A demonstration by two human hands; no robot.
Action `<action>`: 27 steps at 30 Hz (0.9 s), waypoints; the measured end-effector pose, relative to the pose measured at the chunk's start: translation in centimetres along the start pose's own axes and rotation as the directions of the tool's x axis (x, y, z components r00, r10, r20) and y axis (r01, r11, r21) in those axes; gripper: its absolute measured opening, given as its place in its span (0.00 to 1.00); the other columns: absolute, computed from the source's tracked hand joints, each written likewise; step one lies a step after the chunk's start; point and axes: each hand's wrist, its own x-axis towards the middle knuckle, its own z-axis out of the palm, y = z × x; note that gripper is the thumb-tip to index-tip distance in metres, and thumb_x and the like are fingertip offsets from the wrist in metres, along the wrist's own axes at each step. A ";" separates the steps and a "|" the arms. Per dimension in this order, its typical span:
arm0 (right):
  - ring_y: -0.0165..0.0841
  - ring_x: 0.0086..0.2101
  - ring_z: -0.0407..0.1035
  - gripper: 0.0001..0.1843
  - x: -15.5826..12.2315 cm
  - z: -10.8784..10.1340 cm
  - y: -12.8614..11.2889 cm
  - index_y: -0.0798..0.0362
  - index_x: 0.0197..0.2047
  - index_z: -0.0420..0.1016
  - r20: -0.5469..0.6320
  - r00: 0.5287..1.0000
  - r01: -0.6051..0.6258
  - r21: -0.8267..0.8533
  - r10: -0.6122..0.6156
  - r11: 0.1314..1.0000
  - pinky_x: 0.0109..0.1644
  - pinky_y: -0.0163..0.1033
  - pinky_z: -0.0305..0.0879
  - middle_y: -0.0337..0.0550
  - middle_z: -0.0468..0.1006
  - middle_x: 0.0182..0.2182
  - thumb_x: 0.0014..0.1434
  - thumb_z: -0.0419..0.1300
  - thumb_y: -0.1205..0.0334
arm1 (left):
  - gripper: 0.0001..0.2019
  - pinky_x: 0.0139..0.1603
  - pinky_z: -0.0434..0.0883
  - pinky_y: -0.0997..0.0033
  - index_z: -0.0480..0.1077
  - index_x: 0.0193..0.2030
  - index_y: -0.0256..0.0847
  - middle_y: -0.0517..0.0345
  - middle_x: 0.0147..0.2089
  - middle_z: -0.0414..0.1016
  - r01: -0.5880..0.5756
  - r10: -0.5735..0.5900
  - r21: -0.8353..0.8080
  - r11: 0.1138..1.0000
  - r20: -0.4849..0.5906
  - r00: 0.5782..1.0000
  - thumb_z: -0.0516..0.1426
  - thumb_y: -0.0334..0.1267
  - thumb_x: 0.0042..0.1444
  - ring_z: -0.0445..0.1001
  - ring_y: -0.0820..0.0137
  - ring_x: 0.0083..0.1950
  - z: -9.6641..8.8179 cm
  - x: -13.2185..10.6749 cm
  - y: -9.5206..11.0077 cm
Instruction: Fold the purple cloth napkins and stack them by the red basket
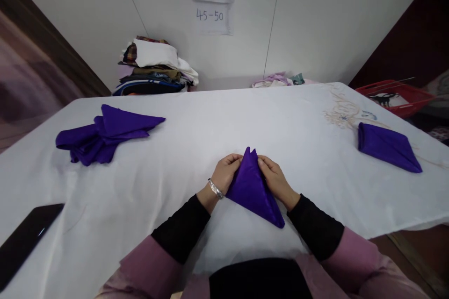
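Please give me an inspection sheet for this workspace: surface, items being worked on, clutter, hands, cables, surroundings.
Surface: white tablecloth, with embroidery at far right.
Job's things: pointed purple cloth in the hands; loosely bunched purple cloth at left; folded purple cloth at right.
Clutter: dark flat device at near left.
Hands: left hand and right hand grip opposite sides of the pointed cloth near its tip.
Cables: nothing seen.
Surroundings: stacked fabrics beyond the far edge; red basket at right; handwritten papers on the wall.

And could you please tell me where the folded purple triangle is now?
In the head view, the purple triangle is right of centre, held between the left hand and right hand.
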 end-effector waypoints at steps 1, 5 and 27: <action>0.37 0.43 0.67 0.19 0.0 0.0 0.0 0.51 0.47 0.74 -0.005 1.000 -0.001 0.004 0.001 1.000 0.49 0.41 0.62 0.43 0.76 0.41 0.60 0.53 0.48 | 0.09 0.29 0.64 0.74 0.74 0.29 0.39 0.63 0.24 0.73 -0.005 0.005 0.011 1.000 -0.004 1.000 0.64 0.40 0.42 0.66 0.76 0.24 0.1 -0.1 0.0; 0.34 0.36 0.67 0.16 0.1 0.1 0.1 0.51 0.43 0.73 -0.043 0.999 0.031 0.024 -0.030 0.999 0.42 0.38 0.64 0.41 0.75 0.34 0.58 0.56 0.50 | 0.09 0.27 0.63 0.75 0.73 0.29 0.38 0.63 0.24 0.73 -0.002 0.003 0.028 1.000 -0.009 1.000 0.63 0.40 0.42 0.66 0.77 0.24 0.4 -0.4 0.1; 0.29 0.27 0.61 0.05 -0.7 0.1 -1.2 0.50 0.29 0.71 -0.067 0.919 0.378 -0.128 -0.388 0.917 0.31 0.36 0.58 0.36 0.66 0.25 0.56 0.59 0.61 | 0.15 0.28 0.65 0.76 0.75 0.31 0.36 0.59 0.27 0.76 0.195 -0.188 -0.104 0.975 0.071 0.980 0.69 0.38 0.35 0.69 0.76 0.25 0.5 -0.6 1.0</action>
